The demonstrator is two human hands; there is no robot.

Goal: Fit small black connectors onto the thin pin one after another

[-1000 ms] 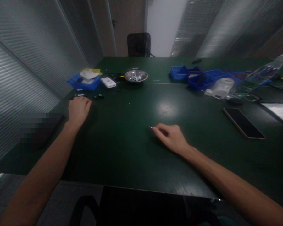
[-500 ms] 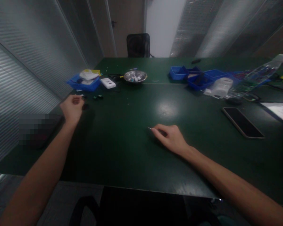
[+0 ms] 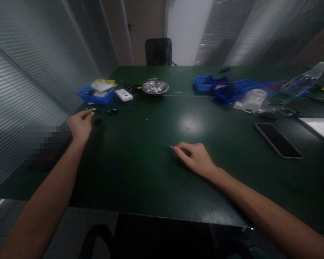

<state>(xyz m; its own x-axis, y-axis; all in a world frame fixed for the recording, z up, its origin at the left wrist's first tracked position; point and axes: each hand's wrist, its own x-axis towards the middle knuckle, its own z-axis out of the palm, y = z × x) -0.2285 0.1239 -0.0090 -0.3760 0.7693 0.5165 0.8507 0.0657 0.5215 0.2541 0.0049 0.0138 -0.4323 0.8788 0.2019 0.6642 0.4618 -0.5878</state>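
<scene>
My left hand point(image 3: 80, 125) hovers over the left side of the dark green table point(image 3: 156, 172), its thumb and fingers pinched on a tiny pale part I cannot make out. Just right of it lie a small dark round piece point(image 3: 97, 122) and some small dark parts point(image 3: 112, 111). My right hand point(image 3: 196, 157) rests on the table near the middle, fingers closed around a thin metal-tipped tool point(image 3: 172, 146) whose point sticks out to the left.
At the back left stand a blue bin point(image 3: 95, 94) with white items, a white device point(image 3: 123, 95) and a metal bowl point(image 3: 154, 87). Blue bins point(image 3: 226, 90) and clear bags point(image 3: 291, 90) crowd the back right. A phone point(image 3: 278, 140) lies at the right. A black chair point(image 3: 158, 51) stands beyond.
My left hand drew back from the small parts toward me and lifted, going from flat on the table to a pinch on a tiny piece. The right hand stayed put.
</scene>
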